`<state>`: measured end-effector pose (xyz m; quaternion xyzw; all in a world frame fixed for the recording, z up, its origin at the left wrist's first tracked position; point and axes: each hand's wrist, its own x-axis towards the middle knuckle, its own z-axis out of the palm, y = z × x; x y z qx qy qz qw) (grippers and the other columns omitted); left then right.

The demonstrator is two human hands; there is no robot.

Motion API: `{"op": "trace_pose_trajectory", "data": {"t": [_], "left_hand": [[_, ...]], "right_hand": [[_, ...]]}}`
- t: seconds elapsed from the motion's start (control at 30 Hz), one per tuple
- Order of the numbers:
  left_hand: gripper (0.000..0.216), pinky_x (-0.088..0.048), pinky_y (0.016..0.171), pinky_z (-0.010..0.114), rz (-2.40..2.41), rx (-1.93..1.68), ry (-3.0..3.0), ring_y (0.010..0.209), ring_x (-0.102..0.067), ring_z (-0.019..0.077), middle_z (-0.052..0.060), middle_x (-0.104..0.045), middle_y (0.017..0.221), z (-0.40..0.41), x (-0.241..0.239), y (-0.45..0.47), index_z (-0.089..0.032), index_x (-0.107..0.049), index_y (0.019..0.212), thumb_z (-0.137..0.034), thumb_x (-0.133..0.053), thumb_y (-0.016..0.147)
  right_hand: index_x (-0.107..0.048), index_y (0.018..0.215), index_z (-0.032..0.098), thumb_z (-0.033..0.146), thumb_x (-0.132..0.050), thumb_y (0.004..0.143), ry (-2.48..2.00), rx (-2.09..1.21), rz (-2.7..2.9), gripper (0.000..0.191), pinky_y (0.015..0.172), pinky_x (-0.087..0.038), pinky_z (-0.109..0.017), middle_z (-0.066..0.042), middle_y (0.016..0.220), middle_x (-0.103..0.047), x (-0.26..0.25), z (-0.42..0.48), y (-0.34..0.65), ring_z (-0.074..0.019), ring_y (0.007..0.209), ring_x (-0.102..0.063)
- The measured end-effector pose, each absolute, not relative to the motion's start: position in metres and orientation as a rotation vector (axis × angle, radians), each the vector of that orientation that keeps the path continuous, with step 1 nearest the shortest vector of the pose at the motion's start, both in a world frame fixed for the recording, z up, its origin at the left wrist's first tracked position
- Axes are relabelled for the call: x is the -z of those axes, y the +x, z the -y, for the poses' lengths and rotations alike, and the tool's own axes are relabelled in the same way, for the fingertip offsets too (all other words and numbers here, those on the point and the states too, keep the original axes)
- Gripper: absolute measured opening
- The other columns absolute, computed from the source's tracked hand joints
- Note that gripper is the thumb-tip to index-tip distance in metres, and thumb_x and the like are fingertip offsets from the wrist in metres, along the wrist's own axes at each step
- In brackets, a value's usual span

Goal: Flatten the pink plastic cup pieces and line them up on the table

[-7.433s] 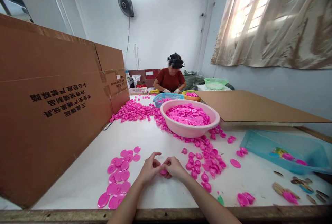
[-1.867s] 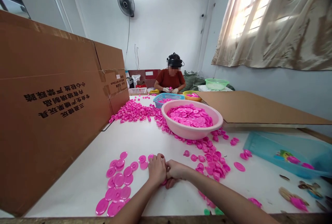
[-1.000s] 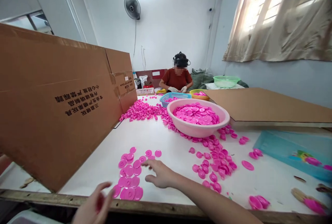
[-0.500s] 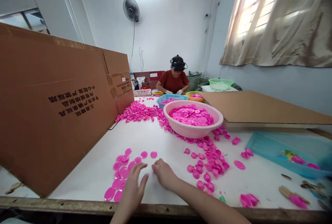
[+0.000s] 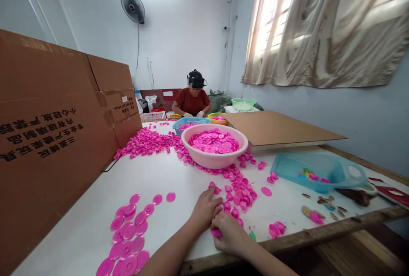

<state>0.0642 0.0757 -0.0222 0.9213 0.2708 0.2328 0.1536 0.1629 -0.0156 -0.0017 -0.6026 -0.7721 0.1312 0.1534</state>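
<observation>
My left hand [image 5: 205, 211] reaches across to the near edge of the loose pink cup-shaped pieces [image 5: 243, 193]. Its fingers are stretched apart, the foremost one touching a small pink cup piece [image 5: 214, 188]. Right beside it, almost touching, my right hand [image 5: 229, 230] is curled closed. A pink piece [image 5: 217, 233] shows at its lower left side, gripped by the fingers; its exact shape is partly hidden. On the left of the white table lie flat round pink discs [image 5: 128, 230], several overlapping, with one disc [image 5: 171, 197] by itself.
A pale pink basin [image 5: 213, 159] full of pink discs stands mid-table. A large cardboard box [image 5: 64, 139] walls the left side. Right are a cardboard sheet [image 5: 281, 127] and a blue bin [image 5: 297, 178]. A gloved co-worker [image 5: 193, 101] sits opposite behind a blue basket [image 5: 191, 123].
Both hands have moved right, from beside the discs to the loose cup pieces. My view has turned right, showing more of the blue bin and table edge.
</observation>
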Motion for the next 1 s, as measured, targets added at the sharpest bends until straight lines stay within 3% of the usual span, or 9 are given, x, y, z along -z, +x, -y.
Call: {"op": "trace_pose_trajectory", "data": {"t": [0.17,0.23,0.33,0.5,0.7,0.83,1.0], "left_hand": [[0.026,-0.038,0.077,0.034,-1.014,-0.473,2.666,0.088,-0.046,0.0204,0.006,-0.053,0.095,-0.068,0.006,0.016,-0.024,-0.055,0.101,-0.029,-0.039,0.082],[0.028,-0.037,0.077,0.033,-1.048,-0.453,2.625,0.086,-0.046,0.0200,0.006,-0.052,0.094,-0.064,0.003,-0.005,-0.024,-0.054,0.102,-0.035,-0.044,0.080],[0.037,-0.036,0.080,0.031,-1.024,-0.497,2.513,0.090,-0.045,0.0194,0.005,-0.051,0.097,-0.059,0.004,-0.024,-0.026,-0.050,0.110,-0.034,-0.053,0.073],[0.060,-0.038,0.076,0.027,-1.062,-0.672,2.146,0.081,-0.050,0.0152,0.002,-0.055,0.089,-0.062,0.016,-0.020,-0.023,-0.035,0.121,-0.017,-0.056,0.066],[0.070,-0.040,0.070,0.023,-0.989,-0.755,1.936,0.073,-0.053,0.0123,-0.001,-0.057,0.080,-0.067,0.019,-0.018,-0.023,-0.029,0.122,-0.015,-0.061,0.060],[0.071,-0.038,0.064,0.024,-1.090,-0.777,1.959,0.069,-0.052,0.0128,-0.001,-0.059,0.081,-0.068,0.017,-0.020,-0.022,-0.031,0.121,-0.025,-0.065,0.058],[0.075,-0.035,0.058,0.022,-1.124,-0.746,1.975,0.062,-0.050,0.0111,-0.001,-0.060,0.079,-0.068,0.015,-0.019,-0.022,-0.030,0.122,-0.023,-0.066,0.056]], "right_hand": [[-0.058,0.072,0.016,0.010,-0.043,0.069,-1.782,-0.238,2.073,0.017,0.069,-0.036,-0.026,-0.007,0.072,-0.058,0.005,0.010,0.164,-0.0189,0.079,-0.050],[-0.059,0.076,0.016,0.015,-0.038,0.077,-1.793,-0.239,1.939,0.020,0.070,-0.035,-0.027,-0.007,0.072,-0.058,0.003,0.002,0.165,-0.0192,0.079,-0.051],[-0.059,0.079,0.016,0.022,-0.036,0.081,-1.674,-0.499,1.785,0.024,0.065,-0.038,-0.025,-0.005,0.073,-0.060,-0.003,-0.018,0.160,-0.0164,0.072,-0.053],[-0.058,0.079,0.013,0.021,-0.043,0.077,-1.626,-0.852,1.666,0.017,0.052,-0.038,-0.022,-0.002,0.060,-0.057,-0.001,-0.051,0.135,-0.0129,0.055,-0.053],[-0.054,0.076,0.016,0.014,-0.043,0.075,-1.445,-0.595,1.775,0.012,0.062,-0.040,-0.023,-0.003,0.072,-0.058,0.004,-0.055,0.128,-0.0132,0.068,-0.054],[-0.058,0.072,0.016,0.010,-0.048,0.071,-1.256,-0.566,1.971,0.011,0.073,-0.040,-0.026,-0.004,0.080,-0.057,0.006,-0.048,0.131,-0.0145,0.078,-0.053],[-0.061,0.084,0.016,0.006,-0.046,0.069,-1.339,-0.580,1.906,0.024,0.069,-0.042,-0.025,-0.004,0.079,-0.056,0.013,-0.049,0.132,-0.0131,0.072,-0.054]]}}
